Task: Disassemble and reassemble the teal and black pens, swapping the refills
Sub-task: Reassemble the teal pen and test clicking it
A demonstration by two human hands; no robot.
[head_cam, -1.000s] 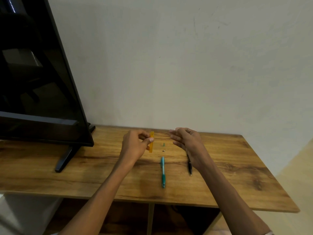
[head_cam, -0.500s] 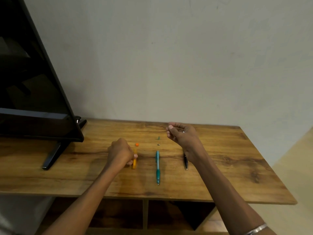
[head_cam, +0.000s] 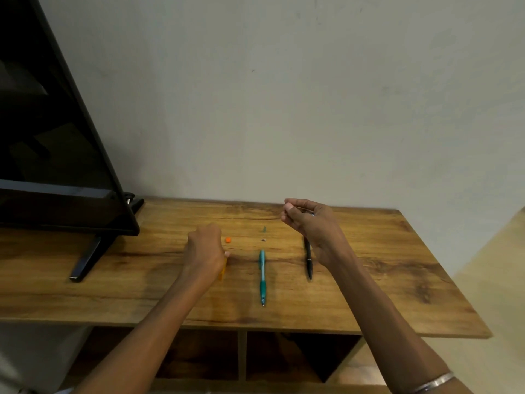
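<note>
The teal pen (head_cam: 262,275) lies on the wooden table (head_cam: 397,268), tip toward me. To its right lies the black pen (head_cam: 308,263), its far end hidden under my right hand (head_cam: 311,224). That hand hovers above the table, fingers pinched on a thin rod that looks like a refill (head_cam: 302,209). My left hand (head_cam: 204,250) is closed on an orange pen barrel (head_cam: 222,271), which rests on the table left of the teal pen. A small teal part (head_cam: 264,229) and a tiny dark part (head_cam: 264,239) sit beyond the teal pen.
A small orange cap (head_cam: 228,239) lies just beyond my left hand. A black TV (head_cam: 56,166) on a stand (head_cam: 85,261) fills the table's left end. The wall runs along the back edge. Open shelf compartments (head_cam: 298,356) lie under the tabletop.
My left hand has come down and toward me, bringing the orange barrel from the air to the table. My right hand's fingers have curled into a pinch. The orange cap now lies uncovered.
</note>
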